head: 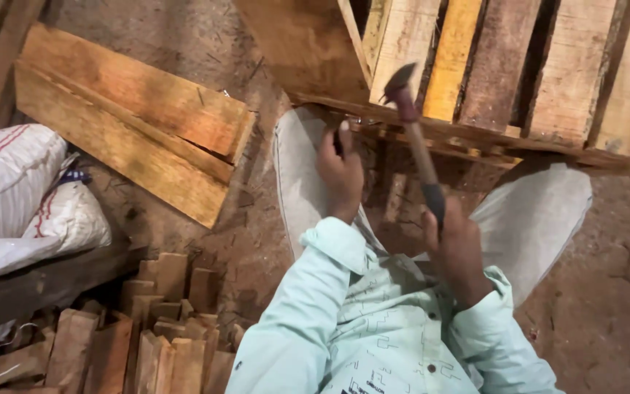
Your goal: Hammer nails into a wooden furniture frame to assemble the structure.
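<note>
My right hand [455, 248] grips the dark handle of a hammer [415, 130], whose head is raised over the near edge of a slatted wooden pallet [490, 80]. My left hand [341, 169] is closed around a small dark object, held against the pallet's front rail [432, 131]; what it is cannot be told. Both arms wear pale mint sleeves. My knees in light grey trousers [297, 168] spread to either side under the pallet edge.
Two flat wooden boards [133, 117] lie stacked on the dirt floor at upper left. White woven sacks [16, 190] sit at the left edge. A pile of several short wood blocks [147, 328] lies at lower left. Bare dirt floor [607, 292] at right.
</note>
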